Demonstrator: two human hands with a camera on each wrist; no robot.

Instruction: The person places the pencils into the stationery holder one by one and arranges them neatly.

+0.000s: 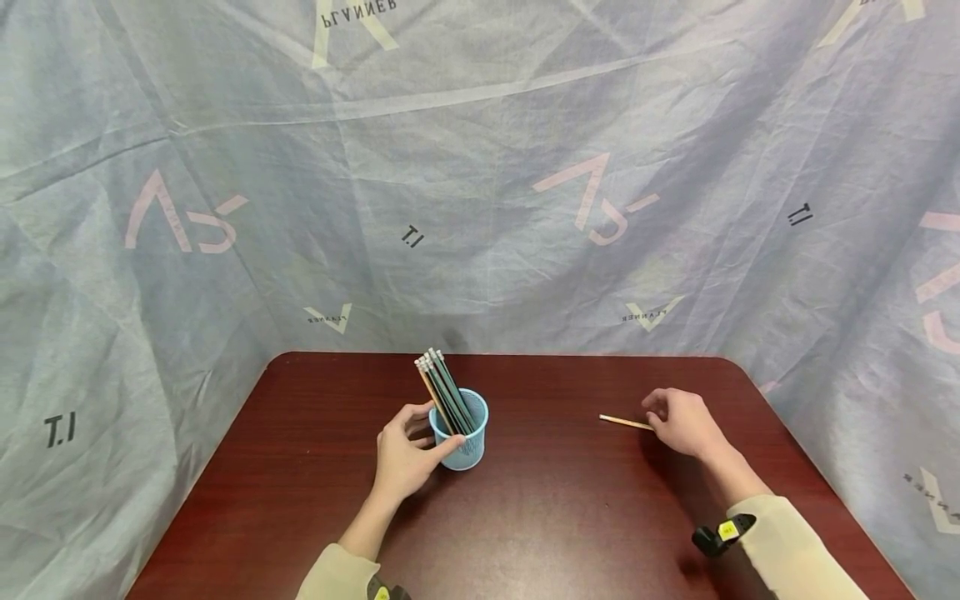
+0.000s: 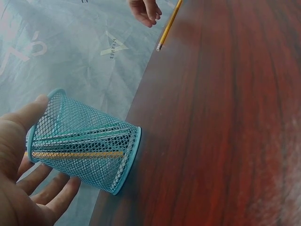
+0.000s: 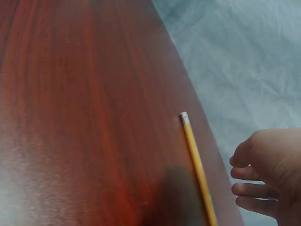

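A light blue mesh pencil cup (image 1: 468, 452) stands on the table, filled with several dark green pencils (image 1: 452, 395) and a yellow one, eraser ends up. My left hand (image 1: 405, 454) holds the cup from its left side, thumb at the near rim and fingers round the far side. Off to the right lies a single yellow pencil (image 3: 196, 162) with a white eraser. Above its right end hovers my right hand (image 1: 684, 423), fingers loosely bent. In the right wrist view a gap shows between these fingers and the pencil.
The dark red wooden table (image 1: 540, 517) has rounded far corners. Grey printed cloth (image 1: 480, 208) hangs behind it and along both sides. A black device with a yellow label (image 1: 726, 532) sits on the right wrist, and a similar one on the left.
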